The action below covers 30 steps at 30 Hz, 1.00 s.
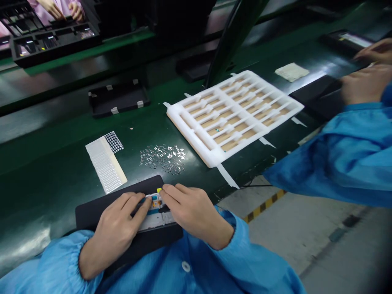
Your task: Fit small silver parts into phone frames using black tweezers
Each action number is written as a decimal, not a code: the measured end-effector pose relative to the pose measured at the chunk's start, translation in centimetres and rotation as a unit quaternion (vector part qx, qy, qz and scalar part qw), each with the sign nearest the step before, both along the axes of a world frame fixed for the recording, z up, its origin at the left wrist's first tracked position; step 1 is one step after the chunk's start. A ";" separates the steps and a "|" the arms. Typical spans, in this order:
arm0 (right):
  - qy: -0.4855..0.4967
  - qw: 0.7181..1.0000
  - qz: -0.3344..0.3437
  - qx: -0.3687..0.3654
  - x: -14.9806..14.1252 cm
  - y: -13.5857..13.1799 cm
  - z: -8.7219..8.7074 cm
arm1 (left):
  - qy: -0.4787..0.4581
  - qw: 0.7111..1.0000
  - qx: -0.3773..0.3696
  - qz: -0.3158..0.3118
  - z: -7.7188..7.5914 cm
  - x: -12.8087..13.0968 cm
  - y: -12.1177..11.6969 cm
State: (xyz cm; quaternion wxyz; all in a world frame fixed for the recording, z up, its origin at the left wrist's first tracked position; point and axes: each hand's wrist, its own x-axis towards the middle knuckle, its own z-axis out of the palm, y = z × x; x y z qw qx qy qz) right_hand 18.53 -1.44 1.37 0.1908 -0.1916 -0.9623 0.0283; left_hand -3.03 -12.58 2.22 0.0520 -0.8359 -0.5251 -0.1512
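An opened phone [153, 222], with a silvery frame, an orange and teal inside and a yellow tab [159, 190], lies on a black pad [92, 210] in front of me. My left hand [122, 224] is closed at the phone's upper left, thumb and index finger nearly meeting on its edge. Bent over the upper right side, my right hand [190, 208] presses its fingertips together beside the yellow tab. Both hands cover much of the phone, and any small part between the fingers is hidden.
Beyond the pad lie a card of thin strips [105, 163] and many scattered small metal pieces [163, 157]. A white slotted tray [235, 110] is taped down at right. Behind sits a black tray [119, 100]. A co-worker's hands [367, 81] and blue sleeve are at far right.
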 end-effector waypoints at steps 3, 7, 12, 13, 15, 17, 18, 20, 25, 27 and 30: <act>-0.008 1.000 -0.007 0.024 -0.1 -0.4 0.4 | -0.001 1.000 0.010 -0.004 -0.1 0.1 0.2; -0.039 0.997 -0.037 0.061 -0.4 -2.2 0.6 | -0.005 1.000 0.008 0.004 -0.2 0.2 0.2; -0.076 0.991 -0.092 0.064 -0.6 -4.8 0.0 | -0.005 1.000 0.004 0.002 -0.3 0.2 0.1; -0.075 0.991 -0.095 0.054 -0.5 -4.9 -0.2 | -0.004 1.000 0.003 0.001 -0.3 0.2 0.0; -0.047 0.995 -0.091 0.011 -0.1 -4.6 -0.4 | -0.001 1.000 0.001 0.001 -0.5 0.1 0.0; 0.027 0.993 -0.089 -0.067 0.6 -3.7 -0.5 | 0.003 1.000 -0.005 0.001 -0.5 0.0 0.0; 0.082 0.985 -0.093 -0.118 1.0 -3.1 -0.6 | 0.007 1.000 -0.008 0.000 -0.4 0.0 -0.1; 0.214 0.945 -0.136 -0.206 2.1 -1.9 -0.7 | 0.014 1.000 -0.014 0.004 -0.1 0.1 -0.1; 0.450 0.776 -0.203 -0.391 3.6 0.4 -2.2 | 0.001 0.997 -0.071 0.026 1.4 0.6 -0.7; 0.511 0.718 -0.198 -0.429 3.4 0.8 -3.4 | -0.006 0.995 -0.094 0.028 1.7 0.7 -0.9; 0.543 0.705 -0.212 -0.404 2.9 0.8 -5.1 | -0.014 0.993 -0.113 0.033 1.7 0.6 -1.1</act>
